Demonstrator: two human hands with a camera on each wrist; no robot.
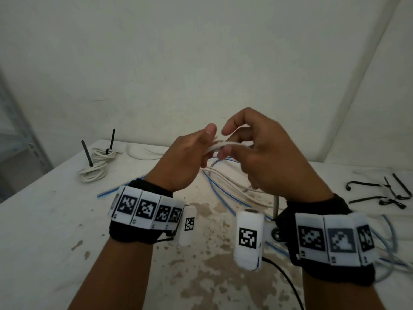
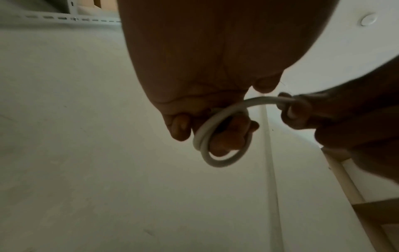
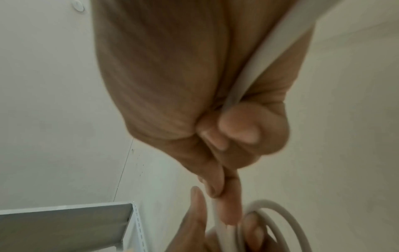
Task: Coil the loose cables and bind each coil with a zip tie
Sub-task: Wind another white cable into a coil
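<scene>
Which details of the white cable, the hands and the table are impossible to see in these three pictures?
- Head view: right hand covers where the white round cable continues.
- Left wrist view: left hand hides part of the coil; loop count unclear.
- Right wrist view: blurred; cable cut by the top edge.
- Head view: black plastic zip ties too small to count.

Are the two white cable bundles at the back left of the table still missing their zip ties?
No, both white coils at the back left of the table already have a black zip tie round them.
</scene>
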